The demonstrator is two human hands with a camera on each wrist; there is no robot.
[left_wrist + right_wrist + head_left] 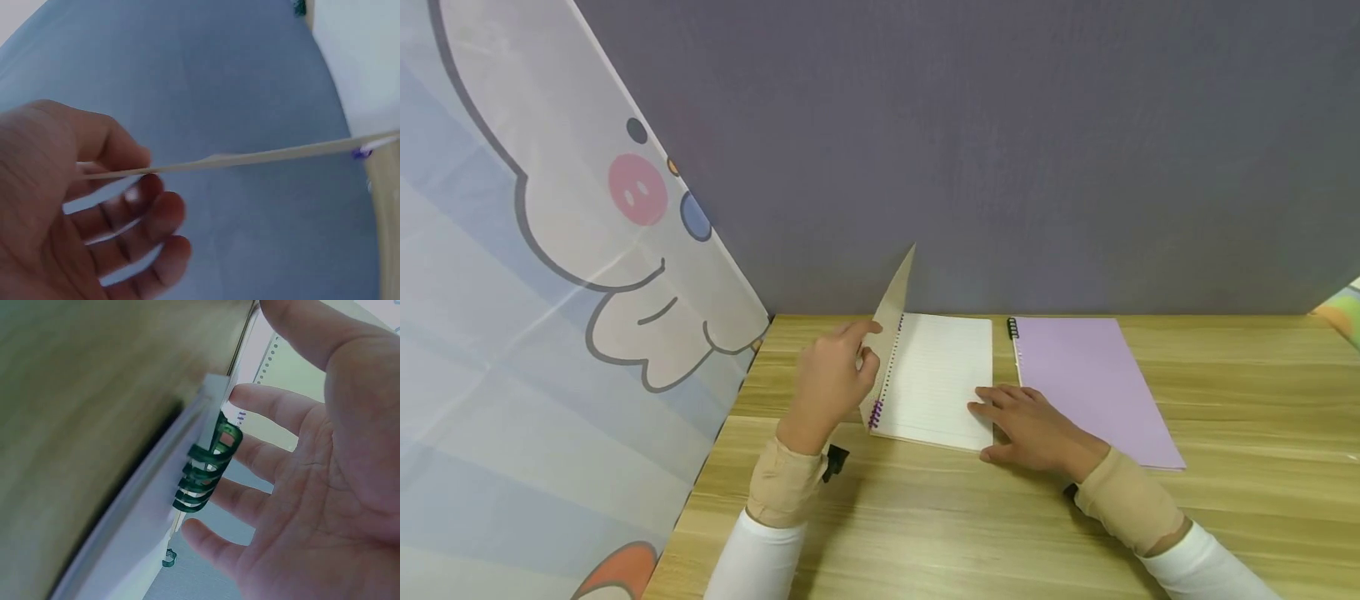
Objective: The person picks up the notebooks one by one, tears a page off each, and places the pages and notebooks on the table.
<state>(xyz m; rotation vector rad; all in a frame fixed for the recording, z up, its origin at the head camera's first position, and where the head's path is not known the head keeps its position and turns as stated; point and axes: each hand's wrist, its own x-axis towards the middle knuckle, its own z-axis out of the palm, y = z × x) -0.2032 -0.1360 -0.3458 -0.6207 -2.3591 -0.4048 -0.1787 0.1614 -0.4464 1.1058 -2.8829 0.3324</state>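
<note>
A spiral notebook with purple rings lies opened on the table, showing a white lined page. Its beige cover stands raised at a steep angle along the left side. My left hand pinches that cover between thumb and fingers; the left wrist view shows the cover edge-on. At the page's right edge rests my right hand, its fingers extended and relaxed. Just right of it lies a second notebook with a light purple cover, whose dark rings appear beside the right fingers.
The wood-grain table meets a grey upright panel right behind the notebooks. A cartoon-printed curtain hangs along the table's left edge.
</note>
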